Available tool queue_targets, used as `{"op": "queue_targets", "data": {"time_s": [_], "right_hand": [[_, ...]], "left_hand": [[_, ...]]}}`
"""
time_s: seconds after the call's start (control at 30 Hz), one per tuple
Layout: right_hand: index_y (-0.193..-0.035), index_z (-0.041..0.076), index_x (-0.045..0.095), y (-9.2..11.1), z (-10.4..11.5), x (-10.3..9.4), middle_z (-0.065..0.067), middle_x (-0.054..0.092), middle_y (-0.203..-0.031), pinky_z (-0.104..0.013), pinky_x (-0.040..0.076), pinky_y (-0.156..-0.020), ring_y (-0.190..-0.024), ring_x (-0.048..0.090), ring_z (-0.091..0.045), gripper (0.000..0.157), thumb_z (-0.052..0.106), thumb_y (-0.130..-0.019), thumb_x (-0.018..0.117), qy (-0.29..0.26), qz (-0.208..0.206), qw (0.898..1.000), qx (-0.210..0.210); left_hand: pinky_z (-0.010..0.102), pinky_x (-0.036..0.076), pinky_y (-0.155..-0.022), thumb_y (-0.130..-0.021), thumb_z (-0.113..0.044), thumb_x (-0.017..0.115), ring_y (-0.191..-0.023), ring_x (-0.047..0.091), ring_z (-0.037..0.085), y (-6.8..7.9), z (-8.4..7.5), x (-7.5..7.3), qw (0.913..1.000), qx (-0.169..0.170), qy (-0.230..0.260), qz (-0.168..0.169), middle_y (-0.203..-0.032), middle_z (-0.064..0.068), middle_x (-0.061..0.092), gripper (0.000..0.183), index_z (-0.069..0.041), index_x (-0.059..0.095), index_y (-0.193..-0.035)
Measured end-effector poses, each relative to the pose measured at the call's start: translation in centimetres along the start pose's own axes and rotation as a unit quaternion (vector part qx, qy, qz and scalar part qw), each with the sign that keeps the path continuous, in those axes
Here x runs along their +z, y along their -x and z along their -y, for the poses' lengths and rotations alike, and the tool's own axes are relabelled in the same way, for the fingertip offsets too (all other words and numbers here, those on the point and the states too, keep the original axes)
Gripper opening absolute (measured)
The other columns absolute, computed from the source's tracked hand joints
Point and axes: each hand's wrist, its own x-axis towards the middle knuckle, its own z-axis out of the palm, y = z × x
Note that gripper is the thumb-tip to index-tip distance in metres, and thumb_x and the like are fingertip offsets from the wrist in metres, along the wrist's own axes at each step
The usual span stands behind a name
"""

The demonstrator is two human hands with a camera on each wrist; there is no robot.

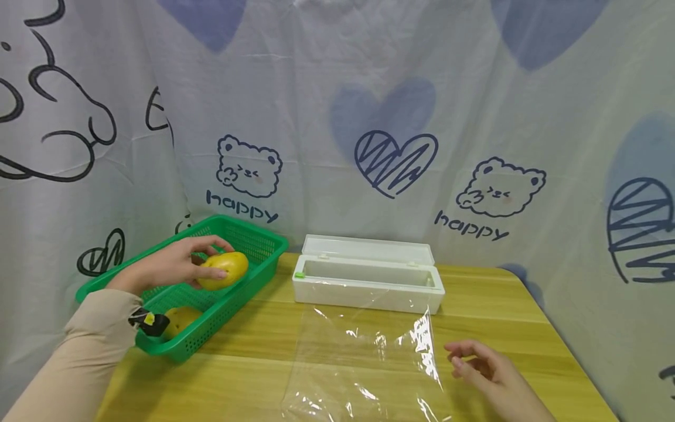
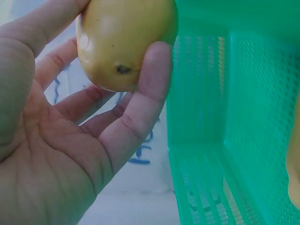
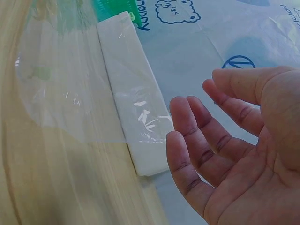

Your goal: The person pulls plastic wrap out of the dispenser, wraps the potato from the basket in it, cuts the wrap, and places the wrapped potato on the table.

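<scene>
My left hand [image 1: 181, 264] grips a yellow mango [image 1: 228, 269] over the green plastic basket [image 1: 271, 258]. In the left wrist view the thumb and fingers close around the mango [image 2: 124, 42], whose dark stem spot faces the palm. A second mango [image 1: 181, 319] lies in the near end of the basket, partly covered by the wrist. To the right, my right hand [image 1: 487, 375] hovers over the table with loosely bent fingers and nothing in them. Beside it, a sheet of clear cling film [image 1: 364, 357] runs from the white dispenser box [image 1: 369, 296] toward me across the wood.
The dispenser's lid [image 1: 369, 249] is tipped back, and a small green piece [image 1: 299, 275] sits at its left front corner. A printed cloth [image 1: 316, 117] hangs behind the wooden table [image 1: 506, 310] and along both sides. The basket reaches over the table's left edge.
</scene>
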Motion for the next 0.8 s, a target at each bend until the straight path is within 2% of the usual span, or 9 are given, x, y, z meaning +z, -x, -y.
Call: {"op": "queue_targets", "data": {"time_s": [0.2,0.27,0.43,0.53,0.6,0.7,0.8], "right_hand": [[-0.141,0.004,0.063,-0.8,0.6,0.2,-0.016,0.070,-0.133,-0.024,0.059,-0.085,-0.099,0.071,-0.011,0.040,0.027,-0.109,0.065,0.001,0.004,1.000,-0.024],[-0.140,0.004,0.064,-1.2,0.6,0.3,-0.015,0.070,-0.131,-0.024,0.059,-0.084,-0.098,0.070,-0.010,0.037,0.026,-0.109,0.064,0.005,0.004,0.999,-0.040],[-0.136,0.005,0.066,-1.7,0.3,0.8,-0.013,0.072,-0.123,-0.024,0.060,-0.080,-0.094,0.070,-0.006,0.029,0.017,-0.110,0.062,0.005,0.000,0.995,-0.104],[-0.135,0.005,0.066,-1.6,0.2,1.2,-0.011,0.072,-0.120,-0.026,0.060,-0.080,-0.094,0.071,-0.009,0.028,0.016,-0.110,0.062,-0.007,-0.010,0.994,-0.105],[-0.135,0.005,0.065,-1.6,0.1,1.3,-0.009,0.072,-0.117,-0.027,0.061,-0.080,-0.093,0.072,-0.012,0.027,0.015,-0.110,0.062,-0.018,-0.022,0.994,-0.110],[-0.135,0.002,0.063,-1.5,0.1,1.4,-0.010,0.071,-0.112,-0.029,0.063,-0.081,-0.091,0.073,-0.016,0.028,0.013,-0.110,0.061,-0.033,-0.036,0.991,-0.125],[-0.135,-0.001,0.062,-1.5,-0.1,1.6,-0.013,0.071,-0.110,-0.030,0.064,-0.081,-0.090,0.074,-0.019,0.028,0.011,-0.109,0.061,-0.043,-0.040,0.988,-0.145]], "left_hand": [[0.039,0.066,-0.073,-0.097,-0.029,0.082,-0.099,0.073,0.026,-0.3,-2.0,0.9,0.9995,0.032,0.005,0.000,-0.136,0.025,0.063,0.056,-0.014,0.059,-0.145],[0.038,0.065,-0.075,-0.097,-0.029,0.082,-0.103,0.072,0.025,-0.5,-2.6,1.4,0.9988,0.048,-0.009,-0.005,-0.135,0.023,0.065,0.054,-0.014,0.060,-0.143],[0.043,0.061,-0.094,-0.095,-0.033,0.084,-0.117,0.068,0.028,-1.6,-3.7,3.1,0.9946,0.090,-0.048,-0.019,-0.133,0.012,0.069,0.051,-0.019,0.065,-0.140],[0.049,0.058,-0.104,-0.095,-0.034,0.084,-0.121,0.068,0.027,-2.3,-4.3,4.4,0.9926,0.108,-0.052,-0.017,-0.133,0.008,0.071,0.051,-0.021,0.065,-0.140],[0.048,0.059,-0.102,-0.095,-0.033,0.084,-0.116,0.069,0.025,-2.7,-4.8,5.3,0.9918,0.118,-0.047,-0.014,-0.132,0.009,0.071,0.051,-0.021,0.065,-0.141],[0.040,0.059,-0.097,-0.095,-0.033,0.084,-0.110,0.069,0.021,-3.3,-5.5,6.9,0.9905,0.132,-0.037,-0.012,-0.129,0.007,0.072,0.052,-0.021,0.065,-0.142],[0.037,0.058,-0.098,-0.094,-0.033,0.085,-0.112,0.069,0.022,-4.0,-6.1,8.6,0.9882,0.149,-0.031,-0.010,-0.130,0.004,0.073,0.052,-0.022,0.066,-0.141]]}}
